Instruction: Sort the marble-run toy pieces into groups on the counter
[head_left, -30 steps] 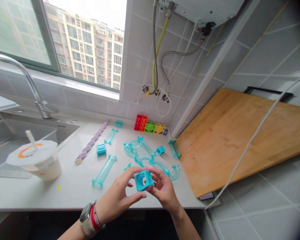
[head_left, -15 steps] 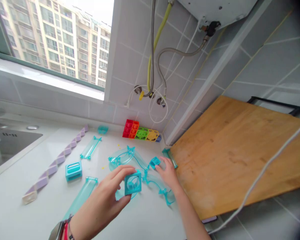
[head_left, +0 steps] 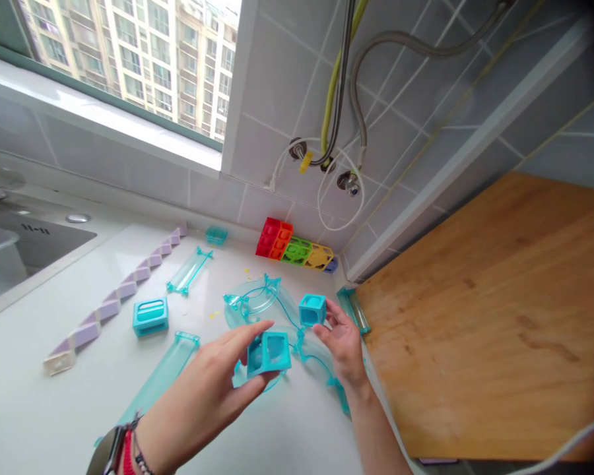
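Between thumb and fingers, my left hand (head_left: 222, 369) grips a turquoise hollow block (head_left: 276, 351) with round-cornered openings. My right hand (head_left: 344, 343) holds a smaller-looking turquoise cube (head_left: 311, 310) by its right side. The two blocks are apart, the cube farther back and to the right. Beneath and behind the hands lie clear turquoise curved track pieces (head_left: 255, 298), partly hidden by my fingers. A long straight turquoise track (head_left: 161, 376) lies left of my left hand, partly covered by the wrist. Another turquoise block (head_left: 151, 316) rests on the white counter.
A row of lilac folded pieces (head_left: 109, 309) runs along the left, near the sink (head_left: 34, 247). A short track piece (head_left: 191, 270) lies behind. Red, orange, green and yellow blocks (head_left: 297, 247) stand against the tiled wall. A wooden board (head_left: 499, 316) leans at the right.
My right hand has lifted the turquoise cube from among the track pieces. My left hand has turned its block, showing two faces. The view has shifted down and right.
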### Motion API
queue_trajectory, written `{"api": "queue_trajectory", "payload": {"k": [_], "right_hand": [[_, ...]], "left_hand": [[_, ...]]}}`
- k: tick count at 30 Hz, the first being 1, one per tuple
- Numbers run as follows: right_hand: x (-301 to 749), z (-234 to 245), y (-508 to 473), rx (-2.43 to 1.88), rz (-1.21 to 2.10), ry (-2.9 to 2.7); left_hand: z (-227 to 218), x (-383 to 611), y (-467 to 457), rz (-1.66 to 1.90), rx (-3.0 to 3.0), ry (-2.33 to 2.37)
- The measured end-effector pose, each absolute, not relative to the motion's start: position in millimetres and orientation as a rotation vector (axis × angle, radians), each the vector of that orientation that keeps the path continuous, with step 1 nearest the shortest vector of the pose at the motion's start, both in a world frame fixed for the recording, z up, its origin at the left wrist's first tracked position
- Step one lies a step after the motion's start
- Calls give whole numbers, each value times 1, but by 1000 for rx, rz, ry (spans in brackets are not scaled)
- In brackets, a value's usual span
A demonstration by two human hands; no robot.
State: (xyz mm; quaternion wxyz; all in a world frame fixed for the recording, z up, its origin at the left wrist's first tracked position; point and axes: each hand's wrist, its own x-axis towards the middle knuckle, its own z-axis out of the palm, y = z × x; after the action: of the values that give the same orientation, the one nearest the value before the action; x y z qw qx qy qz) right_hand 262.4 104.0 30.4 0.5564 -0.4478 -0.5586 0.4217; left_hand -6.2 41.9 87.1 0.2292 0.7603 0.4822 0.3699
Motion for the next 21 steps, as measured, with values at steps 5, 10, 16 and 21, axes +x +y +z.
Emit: {"api": "queue_trajectory", "payload": {"k": [5,10,16,21], "right_hand": [[246,31,83,-906,1092,-1439],[245,42,70,-846,953,-1558],[243,52,61,-835,793,-1715],[242,51,60,-837,700,-1792]], "left_hand": [[85,0,41,884,2134,1339],[79,2,41,833,2142,1317],[79,4,41,788,2165,1312],[80,5,42,819,2154,1313]]}}
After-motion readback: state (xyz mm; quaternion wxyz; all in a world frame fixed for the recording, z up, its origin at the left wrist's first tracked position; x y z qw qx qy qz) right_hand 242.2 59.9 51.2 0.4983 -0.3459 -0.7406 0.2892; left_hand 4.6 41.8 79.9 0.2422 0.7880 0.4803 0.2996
